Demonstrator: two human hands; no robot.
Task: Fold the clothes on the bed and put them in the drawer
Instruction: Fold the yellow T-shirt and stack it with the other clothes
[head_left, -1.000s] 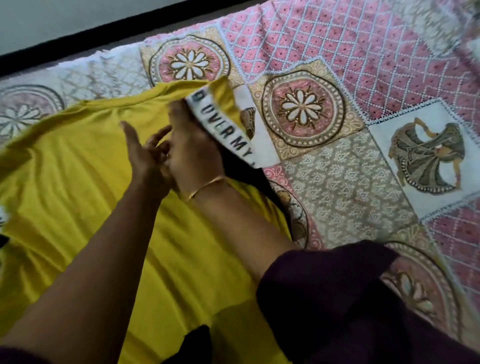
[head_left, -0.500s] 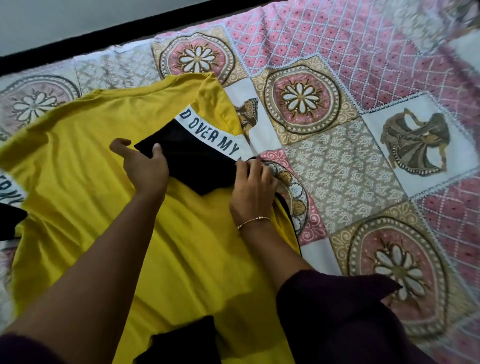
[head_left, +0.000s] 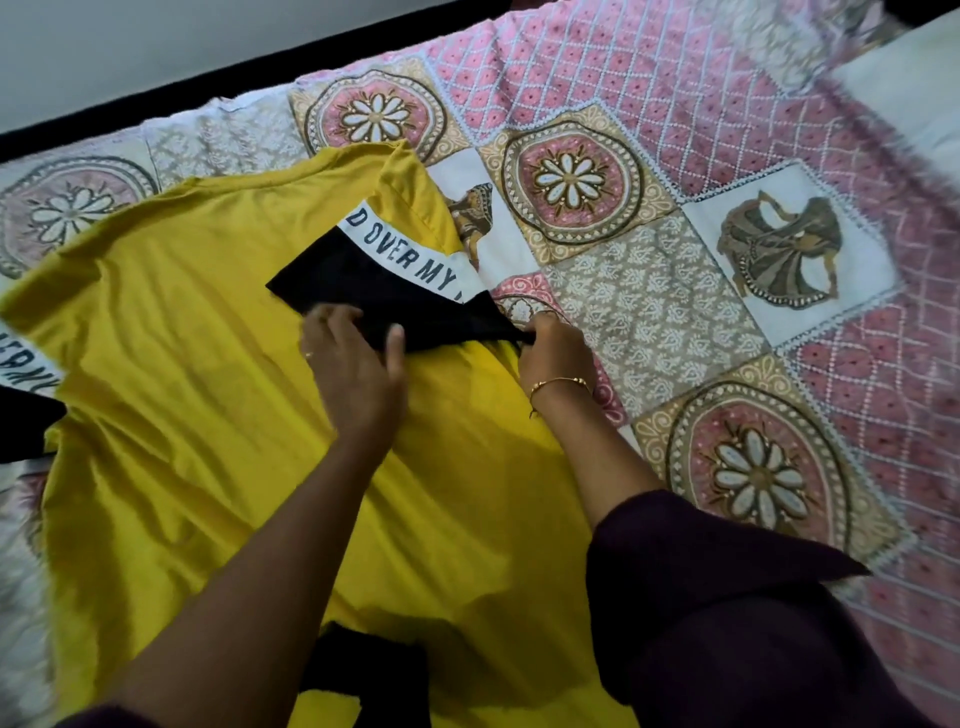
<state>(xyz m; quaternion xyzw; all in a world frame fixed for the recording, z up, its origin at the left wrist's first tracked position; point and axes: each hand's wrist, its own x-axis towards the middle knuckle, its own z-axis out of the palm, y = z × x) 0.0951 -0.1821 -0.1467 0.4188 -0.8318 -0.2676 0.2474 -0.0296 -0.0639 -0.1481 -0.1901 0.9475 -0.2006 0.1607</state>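
The yellow T-shirt (head_left: 218, 395) lies spread across the left and centre of the frame on the patterned bedspread (head_left: 675, 291). The left hand (head_left: 358, 369) presses its black sleeve (head_left: 384, 301) flat; the right hand (head_left: 556, 353) pinches the sleeve's edge. The jersey looks light, limp and crease-prone: best held at seams and hems.

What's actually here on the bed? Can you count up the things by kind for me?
Yellow T-shirts: 1, with its black sleeve folded over it
Patterned bedspreads: 1
Hands: 2, the left hand and the right hand, both at the sleeve
Gold bangles: 1
Total: 5
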